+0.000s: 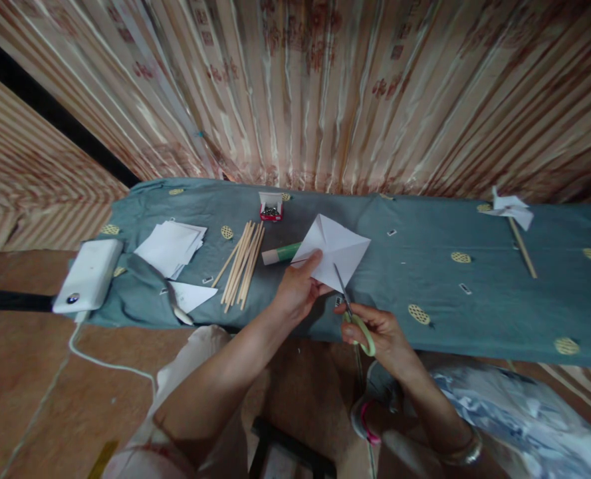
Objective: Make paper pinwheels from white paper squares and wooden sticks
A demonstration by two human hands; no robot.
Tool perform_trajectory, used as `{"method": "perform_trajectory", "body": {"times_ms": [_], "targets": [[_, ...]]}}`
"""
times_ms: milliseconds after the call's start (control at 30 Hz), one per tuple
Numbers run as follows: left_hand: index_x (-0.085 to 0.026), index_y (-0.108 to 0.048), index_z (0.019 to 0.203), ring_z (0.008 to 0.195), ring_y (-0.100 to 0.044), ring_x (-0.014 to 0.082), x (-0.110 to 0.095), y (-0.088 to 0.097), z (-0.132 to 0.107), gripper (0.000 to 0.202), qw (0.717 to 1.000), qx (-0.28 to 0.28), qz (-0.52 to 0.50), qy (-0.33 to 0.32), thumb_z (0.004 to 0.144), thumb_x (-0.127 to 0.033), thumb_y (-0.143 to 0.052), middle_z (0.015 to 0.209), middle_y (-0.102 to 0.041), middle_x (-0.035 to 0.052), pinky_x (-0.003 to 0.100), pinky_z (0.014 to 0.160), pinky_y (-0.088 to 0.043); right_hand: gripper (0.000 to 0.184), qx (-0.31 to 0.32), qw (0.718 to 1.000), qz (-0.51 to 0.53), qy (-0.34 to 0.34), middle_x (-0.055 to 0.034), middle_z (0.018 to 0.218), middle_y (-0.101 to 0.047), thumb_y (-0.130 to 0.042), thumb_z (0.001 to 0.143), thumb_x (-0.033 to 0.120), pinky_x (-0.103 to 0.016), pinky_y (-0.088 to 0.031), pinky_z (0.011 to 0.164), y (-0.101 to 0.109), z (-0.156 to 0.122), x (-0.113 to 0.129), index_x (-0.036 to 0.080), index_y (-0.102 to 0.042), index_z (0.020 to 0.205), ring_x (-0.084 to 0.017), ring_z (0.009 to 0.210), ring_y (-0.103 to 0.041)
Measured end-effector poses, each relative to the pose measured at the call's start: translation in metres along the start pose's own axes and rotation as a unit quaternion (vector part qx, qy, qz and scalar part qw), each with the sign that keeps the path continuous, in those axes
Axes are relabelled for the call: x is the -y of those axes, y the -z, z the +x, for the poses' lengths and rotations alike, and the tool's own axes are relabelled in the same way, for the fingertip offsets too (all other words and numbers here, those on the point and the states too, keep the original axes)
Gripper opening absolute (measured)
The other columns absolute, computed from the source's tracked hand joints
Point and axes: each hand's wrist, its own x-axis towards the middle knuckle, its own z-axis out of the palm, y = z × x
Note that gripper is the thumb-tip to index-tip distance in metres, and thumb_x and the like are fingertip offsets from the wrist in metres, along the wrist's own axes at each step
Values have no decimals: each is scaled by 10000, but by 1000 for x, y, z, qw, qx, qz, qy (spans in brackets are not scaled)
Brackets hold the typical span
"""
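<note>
A creased square of white paper (345, 247) is pinched at its left side by my left hand (298, 289), thumb on top. My right hand (375, 329) grips the green handles of a pair of scissors (361, 332). Their blades point up and away, at the paper's near edge, reaching toward its middle. Behind the paper lies a green and white glue stick (278, 255), partly covered. A bundle of wooden sticks (242, 266) rests left of my left hand. Farther back stands a small open red box (271, 207) with small metal pieces inside.
A stack of white paper squares (170, 246) lies at the left, near a cut piece of paper (193, 296) and a knife-like tool (180, 313). A white power bank with a cable (88, 276) sits at the left end. A paper pinwheel (514, 211) on a stick lies far right on the green cloth (435, 279).
</note>
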Motion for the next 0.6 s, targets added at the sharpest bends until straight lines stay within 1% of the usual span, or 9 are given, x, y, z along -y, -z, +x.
{"method": "perform_trajectory", "body": {"times_ms": [133, 267, 500, 600], "targets": [[-104, -667, 890, 673, -671, 159, 2, 1, 1, 142, 1000, 7, 5, -2, 810, -219, -688, 793, -725, 68, 298, 689, -569, 398, 2, 1000, -12, 3, 26, 540, -561, -808, 616, 494, -223, -408, 460, 0, 0, 1, 185, -736, 857, -94, 490, -468], [-129, -678, 878, 659, -665, 153, 6, 2, 1, 108, 1000, 22, 16, 0, 823, -221, -666, 787, -724, 48, 270, 660, -555, 392, -1, 1000, -9, 10, 24, 553, -564, -805, 619, 495, -226, -406, 469, 1, 0, 1, 189, -733, 854, -95, 498, -465], [-138, -677, 860, 652, -661, 147, 7, 2, 0, 99, 1000, 20, 11, 1, 863, -179, -587, 782, -723, 40, 247, 626, -548, 370, -1, 1000, -3, 3, 27, 561, -559, -820, 619, 446, -225, -401, 474, 3, 0, -1, 186, -733, 868, -93, 507, -461], [-140, -678, 859, 664, -662, 155, 6, 2, 0, 90, 1000, 21, 13, 1, 855, -189, -603, 790, -724, 42, 267, 649, -557, 363, 0, 1000, -1, 5, 26, 564, -561, -820, 621, 443, -228, -405, 476, 3, 0, -1, 193, -735, 870, -96, 510, -466]]}}
